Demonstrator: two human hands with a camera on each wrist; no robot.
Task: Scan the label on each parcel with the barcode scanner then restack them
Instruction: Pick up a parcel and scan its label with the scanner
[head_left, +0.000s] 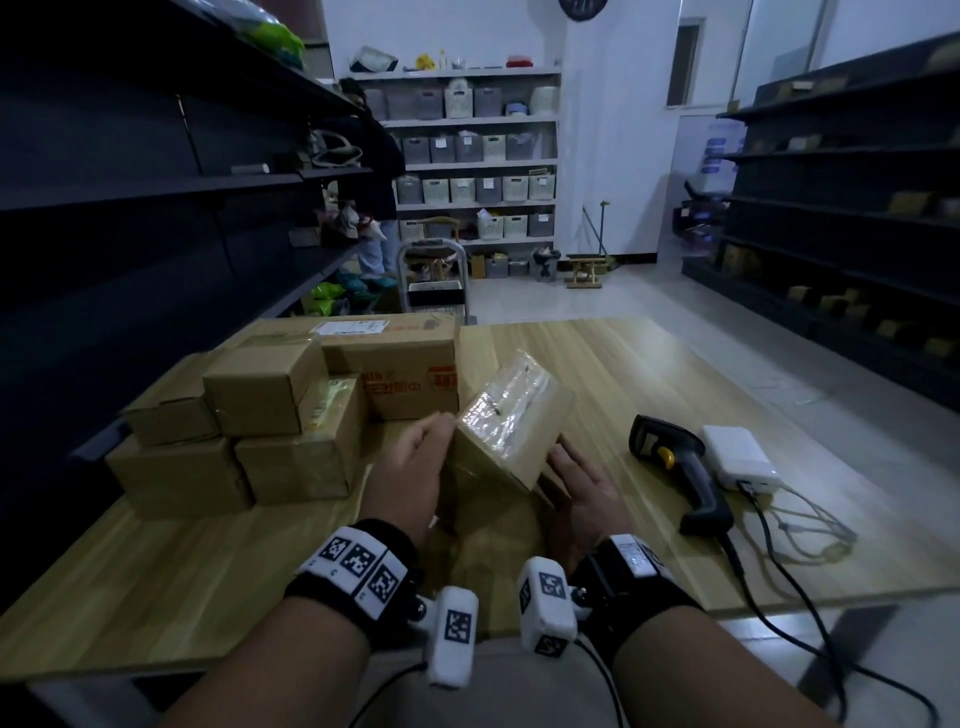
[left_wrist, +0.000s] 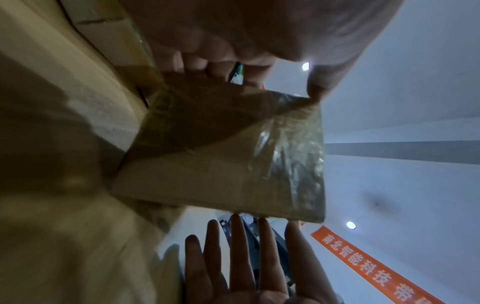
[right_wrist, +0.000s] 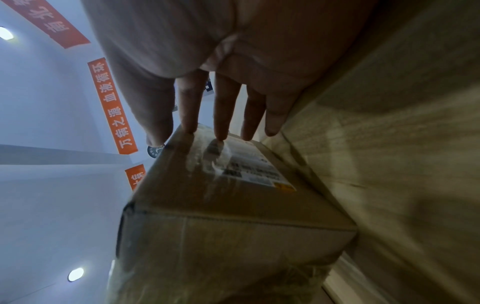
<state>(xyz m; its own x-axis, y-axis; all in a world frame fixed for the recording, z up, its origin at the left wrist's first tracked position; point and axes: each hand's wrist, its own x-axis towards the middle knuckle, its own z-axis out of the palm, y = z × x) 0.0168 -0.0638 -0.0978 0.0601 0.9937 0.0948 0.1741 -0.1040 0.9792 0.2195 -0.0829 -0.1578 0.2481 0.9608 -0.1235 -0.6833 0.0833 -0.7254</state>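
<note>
I hold a small cardboard parcel (head_left: 511, 421) tilted above the table's near middle, its shiny taped face turned up. My left hand (head_left: 415, 462) grips its left side; in the left wrist view the curled fingers (left_wrist: 197, 63) and thumb pinch the parcel (left_wrist: 221, 156). My right hand (head_left: 576, 483) lies against the right side with straight fingers (right_wrist: 221, 119) touching the face of the parcel (right_wrist: 233, 216) that bears a white label (right_wrist: 254, 166). The black barcode scanner (head_left: 680, 467) lies on the table to the right, untouched.
Several brown parcels (head_left: 249, 431) are stacked at the table's left, with a large carton (head_left: 395, 353) behind them. A white box (head_left: 740, 457) with cables lies beside the scanner. Dark shelving flanks both sides. A person stands at the far left shelves.
</note>
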